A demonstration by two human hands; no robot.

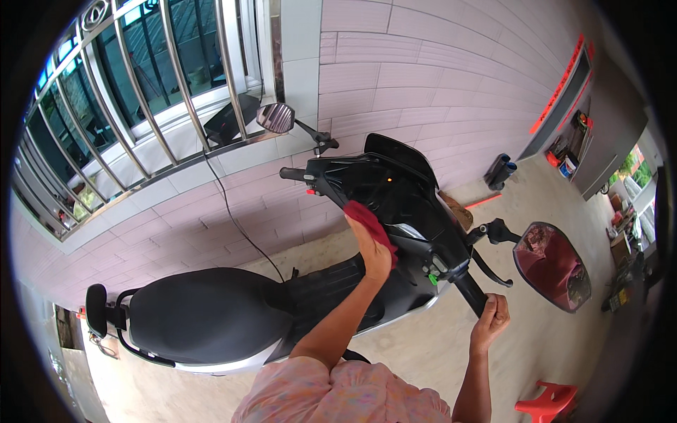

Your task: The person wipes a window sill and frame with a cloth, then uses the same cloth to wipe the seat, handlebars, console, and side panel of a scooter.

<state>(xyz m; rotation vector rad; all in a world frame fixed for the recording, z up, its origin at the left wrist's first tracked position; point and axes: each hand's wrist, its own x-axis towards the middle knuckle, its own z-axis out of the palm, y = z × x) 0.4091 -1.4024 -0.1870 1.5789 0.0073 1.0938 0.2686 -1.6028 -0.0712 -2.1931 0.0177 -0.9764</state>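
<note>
A black electric scooter [211,310] stands in front of me, its handlebar end toward the right. With a dark red cloth [363,215] under its fingers, my left hand [374,247] presses against the scooter's inner front panel below the dashboard [391,180]. Part of the cloth is hidden by the hand. My right hand [491,321] is closed around the end of the near handlebar grip [469,292], beside the brake lever [491,270]. The far handlebar grip [291,173] is untouched.
Mirrors stick out at the near side [553,264] and far side [276,118]. A barred window [162,77] and pink tiled wall [395,77] run behind the scooter. A black cable [224,190] hangs from the sill to the scooter. A red stool [546,402] stands at the lower right.
</note>
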